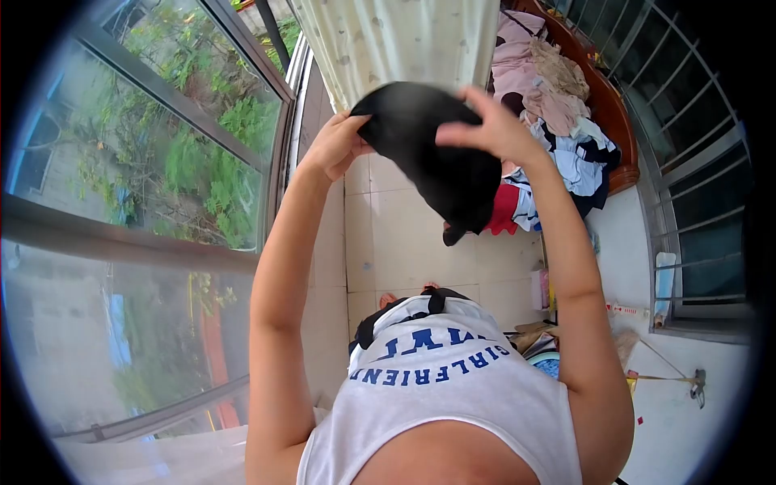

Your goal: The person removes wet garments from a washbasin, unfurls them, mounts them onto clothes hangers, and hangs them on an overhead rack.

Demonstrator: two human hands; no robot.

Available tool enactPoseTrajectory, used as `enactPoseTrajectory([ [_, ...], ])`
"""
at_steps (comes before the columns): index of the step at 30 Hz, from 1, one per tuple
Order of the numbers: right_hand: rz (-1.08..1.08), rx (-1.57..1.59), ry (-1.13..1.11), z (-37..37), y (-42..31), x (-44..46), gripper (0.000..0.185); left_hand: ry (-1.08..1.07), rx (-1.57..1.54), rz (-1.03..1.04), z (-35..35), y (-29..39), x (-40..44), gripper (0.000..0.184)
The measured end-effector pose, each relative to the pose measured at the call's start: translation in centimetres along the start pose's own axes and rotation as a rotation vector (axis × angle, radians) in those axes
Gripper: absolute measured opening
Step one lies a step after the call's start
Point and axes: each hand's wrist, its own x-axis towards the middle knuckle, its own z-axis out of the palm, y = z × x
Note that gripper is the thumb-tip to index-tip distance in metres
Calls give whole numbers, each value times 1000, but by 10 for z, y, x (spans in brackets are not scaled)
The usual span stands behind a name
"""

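Note:
A black cloth item (436, 153), partly blurred, hangs in front of me above the tiled floor. My left hand (343, 145) pinches its upper left edge between thumb and fingers. Over the right part of the cloth is my right hand (483, 129), smeared by motion, with its fingers spread apart and the thumb side across the dark fabric. The cloth droops down to the right and ends in a small narrow flap. Its exact kind of garment cannot be made out.
Heaped clothes (558, 105) lie on a wooden-framed bed (624, 153) at the upper right. A pale curtain (396, 40) hangs ahead. Windows (145, 234) line the left side, and a barred window (703, 178) is at the right. Assorted items (537, 339) sit beside me.

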Motion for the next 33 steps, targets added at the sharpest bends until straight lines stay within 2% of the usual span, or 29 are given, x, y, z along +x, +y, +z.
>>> enactPoseTrajectory([
  [1,15,-318,-15,7,20,-5,52,-52,-82,-35,-4,4,-1,34],
  [3,66,-605,-160,12,71,-1,45,53,115,-71,5,-4,8,29],
  [4,142,-406,-92,7,70,0,40,33,163,-70,18,4,0,36],
  [5,214,-206,-25,1,70,1,34,-151,309,8,11,3,3,44],
  [7,243,151,38,-9,65,2,25,-136,1129,146,1,-9,8,49],
  [8,328,355,25,-8,57,-1,24,-183,1418,101,1,-12,8,42],
  [9,401,554,16,-7,53,-2,23,-194,1419,98,-9,-18,14,42],
  [10,474,560,21,-4,62,-2,22,-219,1123,6,-26,-27,26,37],
  [11,367,623,-55,3,60,-2,24,-241,828,-82,-35,-32,35,32],
  [12,334,575,-74,12,62,-3,26,-82,380,-58,-41,-43,38,30],
  [13,306,529,-94,23,64,-6,29,-40,159,-183,-39,-28,30,34],
  [14,398,417,-217,26,44,-12,41,5,82,-197,-37,-22,28,35],
  [15,348,250,-262,34,59,-15,43,51,3,-212,-35,-19,27,36],
  [17,431,151,-476,37,65,-7,40,15,87,-191,-29,-17,26,39],
  [19,286,298,-174,33,56,-7,32,-17,166,-170,-29,-17,23,42],
  [21,406,671,-84,22,62,0,30,-489,744,42,-33,-14,20,50],
  [22,421,776,-28,20,53,-1,30,-555,979,-34,-25,0,13,56],
  [23,433,880,30,19,46,-2,31,-511,1347,-61,-30,-10,22,53],
  [24,357,981,-2,22,51,0,29,-439,1280,-123,-27,-7,22,48],
  [25,405,935,29,28,43,0,36,-367,1209,-185,-19,-1,19,44],
  [27,318,648,-135,32,43,-4,46,-278,440,-136,-35,-19,24,35],
  [28,287,436,-175,36,41,-6,56,-222,334,-203,-34,-18,25,32],
  [29,298,4,-267,33,38,-6,61,-224,335,-204,-31,-21,23,32],
  [31,343,-56,-247,38,29,-4,57,-189,213,-245,-15,-23,17,41],
  [32,388,306,-241,38,30,-3,50,-223,214,-255,-7,-18,14,42],
  [33,352,484,-160,39,42,-2,41,-224,215,-251,-5,-13,12,42],
])
